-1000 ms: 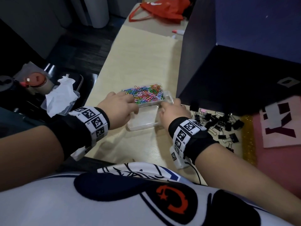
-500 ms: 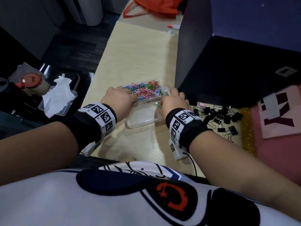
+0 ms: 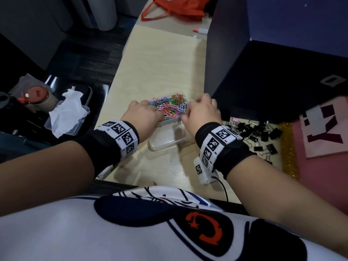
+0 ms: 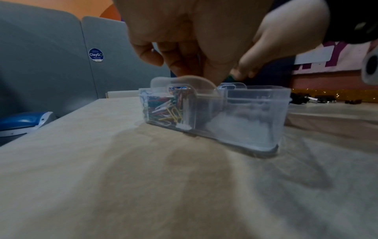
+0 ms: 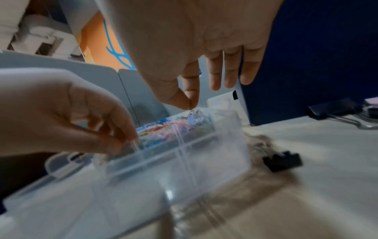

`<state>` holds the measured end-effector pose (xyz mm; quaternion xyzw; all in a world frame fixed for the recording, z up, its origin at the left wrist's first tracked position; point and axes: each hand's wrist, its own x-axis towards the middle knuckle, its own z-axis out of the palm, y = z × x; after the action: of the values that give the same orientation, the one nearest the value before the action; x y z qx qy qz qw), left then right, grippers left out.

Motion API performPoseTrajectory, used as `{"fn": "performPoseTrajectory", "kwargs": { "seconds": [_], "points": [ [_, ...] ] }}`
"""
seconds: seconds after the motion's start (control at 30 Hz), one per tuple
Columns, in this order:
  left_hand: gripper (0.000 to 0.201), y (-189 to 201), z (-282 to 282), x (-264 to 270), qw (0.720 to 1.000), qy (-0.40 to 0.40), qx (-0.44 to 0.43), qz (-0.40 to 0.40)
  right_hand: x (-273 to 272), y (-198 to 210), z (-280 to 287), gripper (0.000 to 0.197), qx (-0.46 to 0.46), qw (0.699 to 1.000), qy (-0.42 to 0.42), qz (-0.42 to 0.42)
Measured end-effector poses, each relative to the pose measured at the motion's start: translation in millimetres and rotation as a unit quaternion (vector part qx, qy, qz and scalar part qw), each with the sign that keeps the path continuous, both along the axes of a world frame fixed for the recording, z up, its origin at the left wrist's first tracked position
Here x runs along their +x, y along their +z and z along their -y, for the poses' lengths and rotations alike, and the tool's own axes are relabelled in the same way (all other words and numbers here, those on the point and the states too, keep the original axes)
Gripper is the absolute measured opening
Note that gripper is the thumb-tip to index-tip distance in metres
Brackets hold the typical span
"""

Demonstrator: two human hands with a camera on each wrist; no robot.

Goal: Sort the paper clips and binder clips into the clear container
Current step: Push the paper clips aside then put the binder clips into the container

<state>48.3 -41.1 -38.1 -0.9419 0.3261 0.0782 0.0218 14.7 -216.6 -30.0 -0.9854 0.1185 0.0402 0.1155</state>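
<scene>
A clear container [image 3: 165,143] sits on the pale table; its far compartment is full of coloured paper clips [image 3: 170,106] and its near compartment looks empty. My left hand [image 3: 144,115] grips the container's left wall, fingers curled over the rim [image 5: 131,142]. Over the right end of the clip compartment, my right hand [image 3: 197,108] has thumb and forefinger pinched [image 5: 190,104] on a small dark green paper clip [image 4: 230,78]. Black binder clips [image 3: 254,131] lie scattered on the table right of the container, one close to its wall [image 5: 283,160].
A tall dark blue box [image 3: 263,72] stands just behind and right of the container. A gold glitter strip [image 3: 288,147] and a pink board [image 3: 329,129] lie at the right. Off the table's left edge is a plastic tub with tissue [image 3: 67,113]. A red bag [image 3: 178,6] lies far back.
My right hand has risen from the container's right side and moved over the clip compartment with the paper clip pinched. The left hand has kept its hold on the container.
</scene>
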Motion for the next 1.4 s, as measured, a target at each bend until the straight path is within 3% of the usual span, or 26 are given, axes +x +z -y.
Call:
{"fn": "performPoseTrajectory", "kwargs": {
  "seconds": [0.2, 0.43, 0.53, 0.63, 0.77, 0.97, 1.07, 1.13, 1.23, 1.33, 1.4],
  "points": [
    [0.020, 1.0, -1.0, 1.1, 1.000, -0.017, 0.005, 0.022, 5.8, 11.1, 0.5, 0.025, 0.069, 0.998, -0.005, 0.006],
    [0.020, 6.5, -0.6, 13.1, 0.998, 0.003, 0.045, 0.038, -33.8, -6.2, 53.8, 0.029, 0.009, 0.988, -0.152, -0.024],
    [0.017, 11.3, 5.6, 15.9, 0.997, 0.033, 0.065, 0.041, -52.0, -15.2, 82.2, 0.044, -0.018, 0.968, -0.249, -0.022],
    [0.019, 17.2, 23.2, 7.1, 0.998, 0.037, 0.039, 0.030, -61.8, -21.7, 107.3, 0.069, 0.023, 0.945, -0.300, -0.129],
    [0.025, 27.0, 55.6, -21.3, 0.999, -0.034, 0.008, -0.039, -71.2, -29.1, 115.9, 0.078, 0.040, 0.936, -0.252, -0.243],
    [0.028, 20.0, 83.8, -50.1, 0.984, -0.058, 0.082, -0.148, -79.9, -23.4, 81.4, 0.067, 0.067, 0.964, -0.141, -0.217],
    [0.027, 17.1, 85.8, -46.3, 0.983, -0.035, 0.094, -0.154, -87.6, -23.7, 66.7, 0.061, 0.072, 0.979, -0.074, -0.174],
    [0.026, 14.3, 87.1, -44.9, 0.984, -0.021, 0.083, -0.157, -88.9, -21.1, 70.2, 0.060, 0.052, 0.989, -0.072, -0.118],
    [0.039, 6.5, 89.1, -47.1, 0.983, -0.012, 0.051, -0.177, -85.9, -16.4, 94.8, 0.065, 0.023, 0.981, -0.168, -0.090],
    [0.063, -6.4, 90.8, -55.1, 0.983, -0.070, 0.043, -0.165, -90.1, -18.0, 124.7, 0.074, 0.026, 0.937, -0.321, -0.136],
    [0.071, -13.6, 93.1, -61.2, 0.981, -0.098, 0.070, -0.150, -95.0, -22.5, 134.9, 0.078, 0.055, 0.921, -0.344, -0.176]
  ]
}}
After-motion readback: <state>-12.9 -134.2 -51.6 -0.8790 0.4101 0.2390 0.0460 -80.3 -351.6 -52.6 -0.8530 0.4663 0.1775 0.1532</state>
